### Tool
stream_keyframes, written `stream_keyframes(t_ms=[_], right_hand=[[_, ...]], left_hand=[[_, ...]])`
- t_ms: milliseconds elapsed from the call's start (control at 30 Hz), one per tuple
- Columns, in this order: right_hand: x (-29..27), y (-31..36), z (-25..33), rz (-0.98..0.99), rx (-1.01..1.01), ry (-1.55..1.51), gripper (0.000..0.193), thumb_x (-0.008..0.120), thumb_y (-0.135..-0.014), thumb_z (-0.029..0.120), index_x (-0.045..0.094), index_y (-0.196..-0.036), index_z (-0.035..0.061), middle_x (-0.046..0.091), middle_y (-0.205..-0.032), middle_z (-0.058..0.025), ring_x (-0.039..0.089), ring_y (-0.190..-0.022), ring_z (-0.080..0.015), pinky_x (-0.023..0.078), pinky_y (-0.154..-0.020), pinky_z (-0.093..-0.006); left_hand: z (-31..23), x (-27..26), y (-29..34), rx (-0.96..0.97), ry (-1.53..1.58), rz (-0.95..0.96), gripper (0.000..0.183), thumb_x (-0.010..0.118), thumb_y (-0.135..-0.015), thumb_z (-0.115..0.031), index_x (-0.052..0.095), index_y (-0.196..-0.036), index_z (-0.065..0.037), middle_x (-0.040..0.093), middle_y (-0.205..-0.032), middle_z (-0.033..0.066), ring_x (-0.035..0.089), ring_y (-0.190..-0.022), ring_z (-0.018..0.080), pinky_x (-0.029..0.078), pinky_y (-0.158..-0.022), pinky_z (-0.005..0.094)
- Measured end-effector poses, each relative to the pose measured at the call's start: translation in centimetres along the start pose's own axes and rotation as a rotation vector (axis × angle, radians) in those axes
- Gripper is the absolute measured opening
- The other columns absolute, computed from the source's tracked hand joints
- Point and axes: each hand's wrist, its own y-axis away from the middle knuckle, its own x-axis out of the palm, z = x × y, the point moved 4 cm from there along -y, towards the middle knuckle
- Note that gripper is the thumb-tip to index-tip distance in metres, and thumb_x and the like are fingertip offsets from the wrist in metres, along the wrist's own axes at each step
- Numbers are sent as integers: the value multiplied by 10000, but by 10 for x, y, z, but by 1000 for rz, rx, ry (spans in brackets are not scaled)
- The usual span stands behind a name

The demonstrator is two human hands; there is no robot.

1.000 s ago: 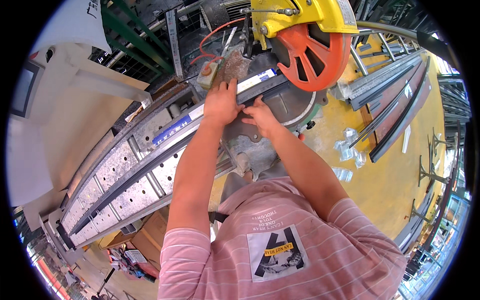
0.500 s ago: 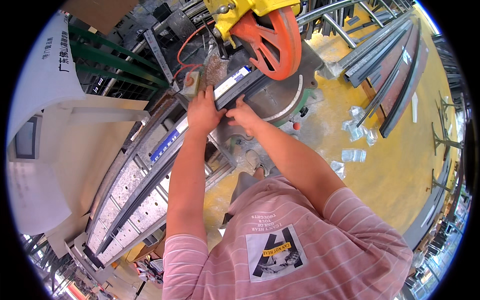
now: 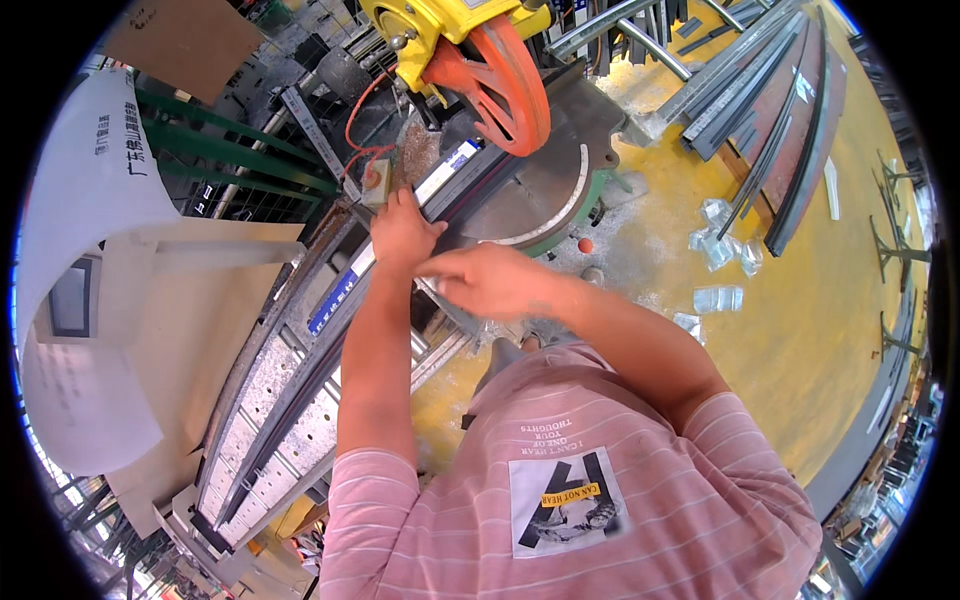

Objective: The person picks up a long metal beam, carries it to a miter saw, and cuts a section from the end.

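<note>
Long dark metal profiles [image 3: 468, 195] lie slantwise across the saw bench, with blue-and-white film along one side. My left hand [image 3: 403, 232] is closed over them, thumb toward the saw. Close to my left wrist is my right hand [image 3: 500, 278], its fingers stretched out and apart, slightly blurred, nothing visible in them. Beyond both hands stands a cut-off saw with a yellow body [image 3: 425, 30] and an orange blade guard [image 3: 512, 85], raised above the round grey saw table [image 3: 545, 190]. Whatever lies under my left palm is hidden.
A small control box with a red button [image 3: 374, 180] sits left of the saw, beside a red hose. A perforated support bench [image 3: 290, 400] runs toward the lower left. Dark profiles [image 3: 800, 130] lie at the right, near crumpled clear plastic [image 3: 718, 298] on the yellow floor.
My right hand has drawn back from the profiles toward my body and my left wrist. My left hand stays on the profiles. The whole view has shifted slightly.
</note>
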Motion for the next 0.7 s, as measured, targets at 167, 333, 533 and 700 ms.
stream_keyframes(t_ms=[167,333,533,700], right_hand=[[-20,112,185,-246,-1079,-4,174,649,-884,186,668,-1028,89,693,-1000,-98,673,-866,-280,539,-729,-415],[2,130,218,-514,-1177,203,136,594,-959,231,703,-984,154,675,-946,-61,596,-685,-177,459,-569,-269],[-48,145,191,-328,-1033,723,182,580,-955,158,647,-1109,87,715,-961,-135,685,-754,-261,549,-640,-358],[-160,155,221,-979,-743,1156,214,634,-939,145,688,-1137,82,736,-943,-121,706,-767,-244,557,-677,-347]], left_hand=[[6,-4,7,11,37,-72,756,863,-711,-396,499,-1249,-10,638,-1205,201,626,-1115,392,500,-958,479],[0,-4,8,11,87,-62,720,859,-722,-377,515,-1251,-31,637,-1218,173,619,-1137,377,492,-963,483],[8,-2,13,-6,151,-93,697,858,-727,-356,528,-1264,-57,624,-1238,152,601,-1186,353,456,-1014,484],[8,3,11,-13,160,-81,654,854,-739,-349,544,-1245,-75,615,-1249,133,583,-1214,334,453,-1017,476]])
